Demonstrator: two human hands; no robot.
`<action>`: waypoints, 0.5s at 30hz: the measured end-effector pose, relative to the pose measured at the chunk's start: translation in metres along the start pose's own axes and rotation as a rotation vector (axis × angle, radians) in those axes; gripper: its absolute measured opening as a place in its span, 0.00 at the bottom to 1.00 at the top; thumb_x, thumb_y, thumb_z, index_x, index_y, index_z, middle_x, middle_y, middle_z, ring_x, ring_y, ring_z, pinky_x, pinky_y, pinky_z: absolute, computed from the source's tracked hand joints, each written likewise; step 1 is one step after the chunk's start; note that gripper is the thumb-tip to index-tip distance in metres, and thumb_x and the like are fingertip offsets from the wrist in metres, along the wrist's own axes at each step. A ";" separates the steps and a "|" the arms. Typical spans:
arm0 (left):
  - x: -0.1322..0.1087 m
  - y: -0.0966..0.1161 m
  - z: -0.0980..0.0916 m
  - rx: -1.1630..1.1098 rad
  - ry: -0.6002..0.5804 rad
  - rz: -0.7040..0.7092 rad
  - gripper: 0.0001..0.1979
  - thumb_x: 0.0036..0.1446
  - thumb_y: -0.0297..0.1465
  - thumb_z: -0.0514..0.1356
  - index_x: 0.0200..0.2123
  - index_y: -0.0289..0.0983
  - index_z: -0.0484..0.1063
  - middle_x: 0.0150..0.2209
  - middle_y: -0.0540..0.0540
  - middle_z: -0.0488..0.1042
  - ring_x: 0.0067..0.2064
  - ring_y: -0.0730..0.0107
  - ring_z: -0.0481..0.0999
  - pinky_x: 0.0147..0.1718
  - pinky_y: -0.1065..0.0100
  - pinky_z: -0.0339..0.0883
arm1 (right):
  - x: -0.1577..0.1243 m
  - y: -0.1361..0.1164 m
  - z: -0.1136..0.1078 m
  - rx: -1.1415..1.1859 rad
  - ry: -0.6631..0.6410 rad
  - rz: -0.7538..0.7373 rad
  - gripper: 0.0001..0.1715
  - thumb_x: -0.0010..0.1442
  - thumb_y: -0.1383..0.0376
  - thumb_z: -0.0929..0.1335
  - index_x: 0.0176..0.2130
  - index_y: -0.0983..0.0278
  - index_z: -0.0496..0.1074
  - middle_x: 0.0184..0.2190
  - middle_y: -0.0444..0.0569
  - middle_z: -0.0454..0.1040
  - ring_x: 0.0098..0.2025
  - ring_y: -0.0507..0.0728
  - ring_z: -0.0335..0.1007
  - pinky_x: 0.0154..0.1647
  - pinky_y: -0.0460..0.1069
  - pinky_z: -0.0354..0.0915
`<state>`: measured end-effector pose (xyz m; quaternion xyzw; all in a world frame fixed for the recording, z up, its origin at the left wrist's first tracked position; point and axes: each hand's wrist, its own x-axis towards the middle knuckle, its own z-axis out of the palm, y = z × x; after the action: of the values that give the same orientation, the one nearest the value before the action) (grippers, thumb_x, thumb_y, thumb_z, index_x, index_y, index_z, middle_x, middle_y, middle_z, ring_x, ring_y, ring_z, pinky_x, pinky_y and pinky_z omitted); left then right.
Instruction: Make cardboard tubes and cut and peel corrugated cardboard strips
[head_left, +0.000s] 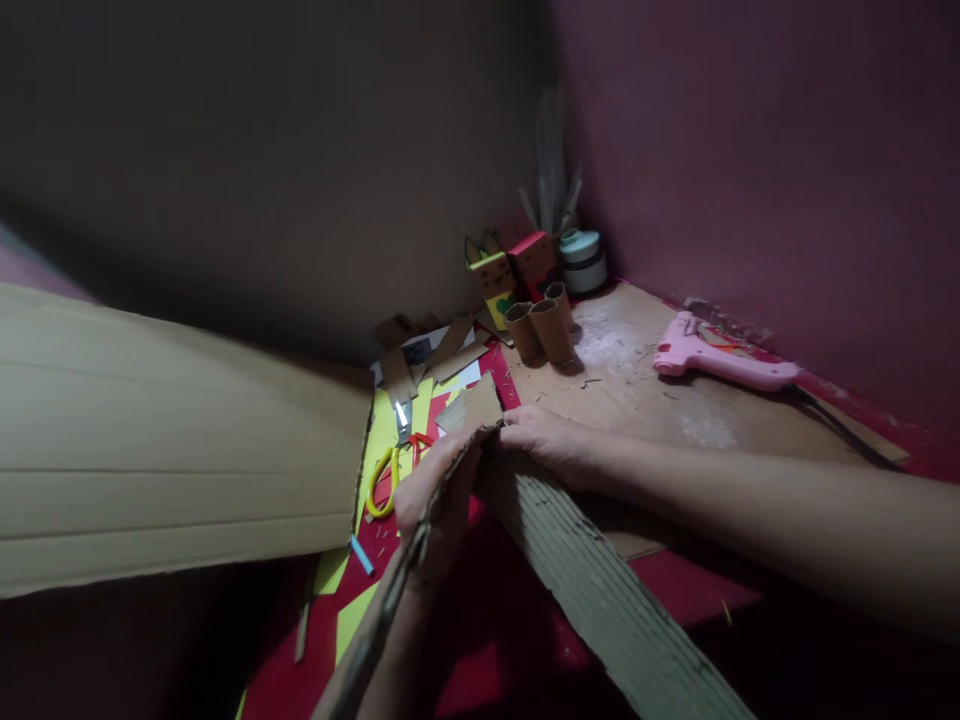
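My left hand [433, 500] and my right hand [551, 445] both grip a long strip of corrugated cardboard [592, 580] near its far end. The strip folds at the top between my hands; one side runs down toward the lower left, the ribbed side toward the lower right. My left fingers pinch the fold's left flap, my right fingers press on the ribbed side next to it. Just beyond my hands lie yellow-handled scissors [390, 465] on yellow paper [384, 430].
A big cardboard sheet [172, 450] fills the left. A pink glue gun [712, 360] with its cord lies at the right on a cardboard mat [675, 400]. Cardboard tubes [541, 330], small decorated boxes [517, 265], tape rolls [583, 260] and cardboard scraps [427, 355] sit in the corner.
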<state>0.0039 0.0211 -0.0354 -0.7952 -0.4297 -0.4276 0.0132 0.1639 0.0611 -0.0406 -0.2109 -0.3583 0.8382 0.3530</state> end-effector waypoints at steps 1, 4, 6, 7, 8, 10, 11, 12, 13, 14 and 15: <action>0.001 0.002 0.001 -0.034 -0.012 0.007 0.13 0.58 0.27 0.58 0.46 0.42 0.74 0.45 0.50 0.77 0.46 0.64 0.76 0.48 0.63 0.71 | 0.001 -0.001 0.000 0.000 0.000 -0.011 0.09 0.41 0.75 0.65 0.28 0.69 0.70 0.15 0.45 0.71 0.19 0.53 0.67 0.28 0.49 0.66; 0.004 0.001 0.005 -0.105 -0.048 0.005 0.13 0.57 0.29 0.59 0.47 0.40 0.73 0.46 0.47 0.76 0.47 0.65 0.75 0.47 0.64 0.71 | 0.002 -0.001 0.003 -0.005 -0.019 -0.049 0.12 0.41 0.75 0.66 0.30 0.69 0.72 0.16 0.44 0.71 0.20 0.53 0.66 0.27 0.47 0.64; 0.005 -0.002 0.006 -0.112 -0.070 0.007 0.13 0.58 0.29 0.58 0.47 0.41 0.73 0.49 0.46 0.75 0.50 0.64 0.74 0.49 0.62 0.69 | 0.003 -0.001 0.006 0.000 -0.032 -0.078 0.13 0.41 0.75 0.67 0.32 0.69 0.73 0.18 0.44 0.72 0.22 0.53 0.68 0.28 0.46 0.63; 0.005 -0.004 0.007 -0.112 -0.084 -0.001 0.13 0.59 0.29 0.57 0.47 0.41 0.73 0.50 0.46 0.74 0.51 0.64 0.73 0.51 0.61 0.69 | 0.002 -0.002 0.008 0.001 -0.036 -0.087 0.13 0.42 0.75 0.67 0.32 0.68 0.73 0.19 0.44 0.73 0.23 0.53 0.69 0.29 0.46 0.63; 0.004 -0.005 0.007 -0.113 -0.089 -0.018 0.13 0.60 0.29 0.55 0.47 0.41 0.73 0.51 0.46 0.74 0.52 0.64 0.72 0.52 0.60 0.68 | 0.002 -0.002 0.010 0.004 -0.038 -0.087 0.13 0.43 0.74 0.67 0.33 0.68 0.73 0.20 0.44 0.73 0.24 0.53 0.69 0.29 0.46 0.63; 0.002 -0.005 0.008 -0.132 -0.073 -0.088 0.13 0.60 0.31 0.55 0.47 0.41 0.74 0.50 0.47 0.74 0.54 0.62 0.71 0.55 0.58 0.65 | 0.001 -0.002 0.013 0.012 -0.035 -0.067 0.13 0.44 0.75 0.66 0.34 0.69 0.73 0.19 0.44 0.73 0.22 0.53 0.68 0.28 0.46 0.63; 0.001 -0.004 0.008 -0.158 -0.053 -0.151 0.13 0.60 0.32 0.55 0.47 0.41 0.74 0.50 0.47 0.75 0.54 0.62 0.71 0.55 0.58 0.65 | 0.000 -0.002 0.014 0.018 -0.032 -0.054 0.14 0.44 0.75 0.65 0.34 0.68 0.73 0.18 0.44 0.72 0.21 0.53 0.67 0.27 0.46 0.63; 0.000 -0.002 0.009 -0.195 -0.024 -0.244 0.13 0.59 0.33 0.56 0.46 0.41 0.75 0.49 0.47 0.75 0.53 0.61 0.72 0.53 0.58 0.67 | 0.000 -0.002 0.015 0.025 -0.030 -0.041 0.16 0.45 0.76 0.63 0.34 0.68 0.73 0.17 0.44 0.72 0.19 0.53 0.66 0.26 0.47 0.62; -0.001 0.000 0.011 -0.242 0.012 -0.356 0.13 0.58 0.35 0.58 0.44 0.42 0.76 0.48 0.47 0.76 0.51 0.60 0.74 0.49 0.59 0.70 | -0.001 -0.001 0.016 0.031 -0.027 -0.029 0.17 0.45 0.77 0.62 0.35 0.68 0.73 0.16 0.43 0.71 0.18 0.53 0.66 0.25 0.47 0.63; -0.001 0.003 0.012 -0.296 0.049 -0.477 0.12 0.56 0.36 0.59 0.43 0.42 0.77 0.47 0.47 0.77 0.48 0.59 0.75 0.43 0.61 0.74 | -0.001 -0.001 0.016 0.032 -0.021 -0.021 0.19 0.45 0.78 0.61 0.35 0.68 0.73 0.16 0.43 0.70 0.17 0.53 0.65 0.24 0.47 0.63; -0.001 0.006 0.014 -0.350 0.090 -0.594 0.12 0.55 0.37 0.60 0.41 0.42 0.77 0.45 0.47 0.77 0.45 0.59 0.77 0.36 0.65 0.76 | -0.001 0.000 0.016 0.027 -0.012 -0.014 0.20 0.44 0.79 0.60 0.35 0.68 0.73 0.15 0.43 0.70 0.17 0.53 0.65 0.24 0.47 0.63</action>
<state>0.0165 0.0219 -0.0430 -0.6059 -0.5615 -0.5147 -0.2295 0.1547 0.0531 -0.0295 -0.1987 -0.3502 0.8417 0.3598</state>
